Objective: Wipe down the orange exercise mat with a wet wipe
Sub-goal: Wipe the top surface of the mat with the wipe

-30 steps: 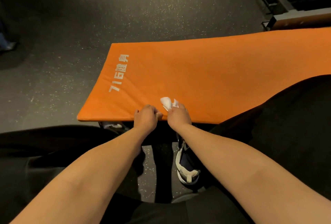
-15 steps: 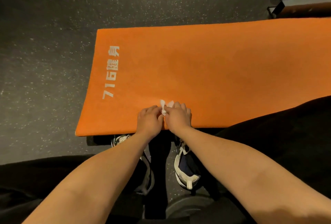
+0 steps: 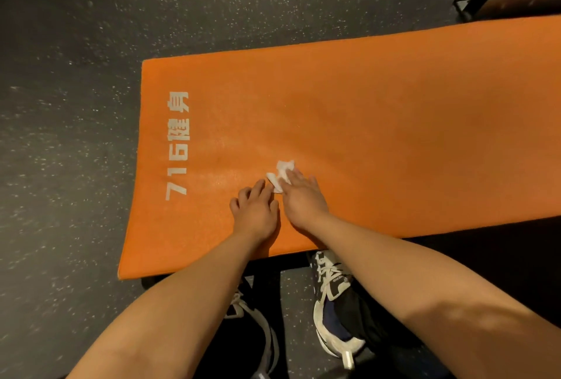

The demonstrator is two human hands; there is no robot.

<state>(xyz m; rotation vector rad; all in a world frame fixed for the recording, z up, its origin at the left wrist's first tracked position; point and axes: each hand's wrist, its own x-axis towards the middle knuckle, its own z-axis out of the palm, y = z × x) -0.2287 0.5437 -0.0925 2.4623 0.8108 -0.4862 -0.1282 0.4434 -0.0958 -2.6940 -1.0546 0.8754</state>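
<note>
Nearest the camera, two bare forearms reach forward above a pair of dark shoes (image 3: 334,302) with white trim, which stand on the floor just under the near edge of the mat (image 3: 394,120). The left hand (image 3: 255,211) rests on the mat with its fingers (image 3: 258,189) bent and their tips down beside the wipe (image 3: 280,174). The index tip meets the wipe's near corner, probably to hold the wipe in place or spread it out, but it cannot be told whether the fingers pinch it. The right hand (image 3: 303,196) lies flat, with its fingers (image 3: 293,175) extended over the wipe and pressing it onto the mat. This flat, released posture suits spreading pressure over the sheet for a stroke. The wipe is a small, crumpled white sheet, partly covered by the right hand, and it lies on the mat near its near long edge and towards its left end. A faint sheen lies just left of the wipe. To judge by where the hands lie, most of the surface is not yet wiped. White lettering (image 3: 177,145) runs along the left end. The mat is orange and rectangular, extends out of view to the right and appears raised, its support hidden. Beyond it lies a dark speckled floor (image 3: 76,105). A dark frame (image 3: 473,2) of some equipment stands at the far right, and too little of it shows to identify it.
</note>
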